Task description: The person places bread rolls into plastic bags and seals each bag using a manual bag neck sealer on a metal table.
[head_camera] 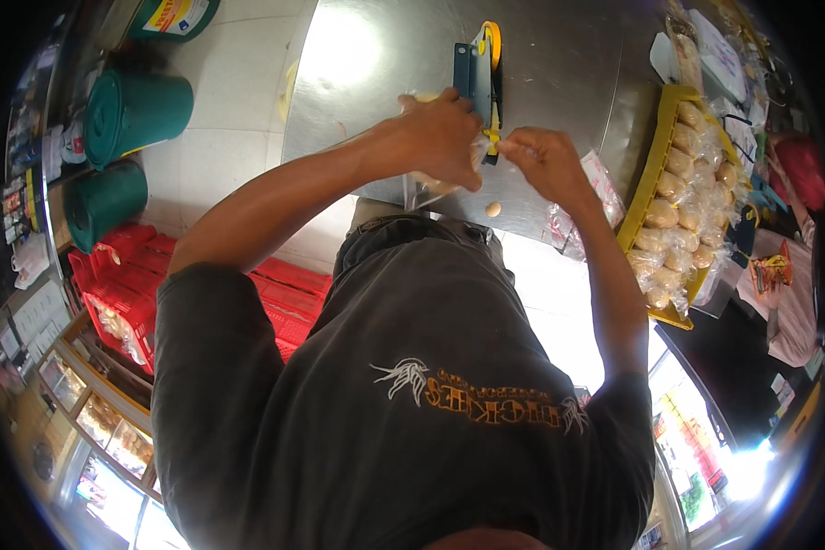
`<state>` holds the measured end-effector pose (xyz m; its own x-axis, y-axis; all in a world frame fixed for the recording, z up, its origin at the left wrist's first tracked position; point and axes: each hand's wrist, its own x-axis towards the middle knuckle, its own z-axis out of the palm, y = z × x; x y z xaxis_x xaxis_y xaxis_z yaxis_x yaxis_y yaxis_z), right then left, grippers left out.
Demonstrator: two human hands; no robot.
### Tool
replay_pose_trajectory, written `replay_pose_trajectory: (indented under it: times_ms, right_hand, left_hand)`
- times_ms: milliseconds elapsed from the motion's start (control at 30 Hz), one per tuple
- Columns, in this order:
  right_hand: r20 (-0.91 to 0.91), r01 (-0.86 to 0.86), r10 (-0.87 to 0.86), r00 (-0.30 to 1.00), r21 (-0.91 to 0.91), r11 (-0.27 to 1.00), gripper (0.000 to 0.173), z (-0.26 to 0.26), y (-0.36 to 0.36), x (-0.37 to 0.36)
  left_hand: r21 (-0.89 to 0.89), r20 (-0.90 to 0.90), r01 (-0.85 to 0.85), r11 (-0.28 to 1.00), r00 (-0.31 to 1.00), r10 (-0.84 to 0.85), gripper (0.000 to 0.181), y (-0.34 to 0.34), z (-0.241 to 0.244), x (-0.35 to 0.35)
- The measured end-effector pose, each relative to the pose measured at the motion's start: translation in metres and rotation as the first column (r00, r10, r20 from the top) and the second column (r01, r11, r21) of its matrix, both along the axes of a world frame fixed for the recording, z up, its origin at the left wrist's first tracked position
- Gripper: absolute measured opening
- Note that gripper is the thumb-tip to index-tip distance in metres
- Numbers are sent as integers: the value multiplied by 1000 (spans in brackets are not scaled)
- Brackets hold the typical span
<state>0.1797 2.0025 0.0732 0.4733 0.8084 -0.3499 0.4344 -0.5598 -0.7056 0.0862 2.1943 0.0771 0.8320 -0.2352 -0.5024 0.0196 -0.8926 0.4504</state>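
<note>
My left hand (447, 141) is closed around a clear plastic bag (432, 180) with pale contents, partly hidden by the fingers. Its gathered neck lies at the lower end of a bag-neck tape sealer (485, 86), which has a yellow tape roll and stands on the steel table (557, 62). On the other side of that neck, the fingertips of my right hand (537, 155) are pinched together at the yellow tape end. A small round brown piece (493, 209) lies near the table's front edge.
At right, a yellow crate (650, 179) holds many bagged buns (662, 213), near printed plastic packaging (601, 182). Green lidded buckets (137, 110) and red plastic crates (289, 295) stand on the left. Another person (784, 295) is at the far right.
</note>
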Motion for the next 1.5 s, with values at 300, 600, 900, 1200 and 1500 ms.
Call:
replay_pose_trajectory:
  times_ms: [300, 600, 900, 1200, 1500]
  right_hand:
    - [-476, 251, -293, 829, -150, 956, 24, -112, -10, 12]
    - [-255, 214, -251, 934, -163, 963, 34, -108, -9, 14]
    - [220, 396, -434, 874, 198, 897, 60, -136, -7, 12]
    - [24, 442, -472, 881, 312, 841, 82, -33, 11, 0]
    - [-972, 954, -59, 229, 212, 211, 75, 27, -166, 62]
  left_hand:
    - [142, 138, 12, 990, 990, -32, 76, -7, -81, 11]
    - [45, 115, -70, 997, 991, 64, 86, -12, -100, 21]
    - [9, 208, -112, 994, 972, 108, 86, -15, -118, 24]
    - [-595, -1, -625, 505, 629, 777, 76, 111, -61, -8]
    - [-674, 504, 261, 691, 847, 171, 107, -193, 69, 140]
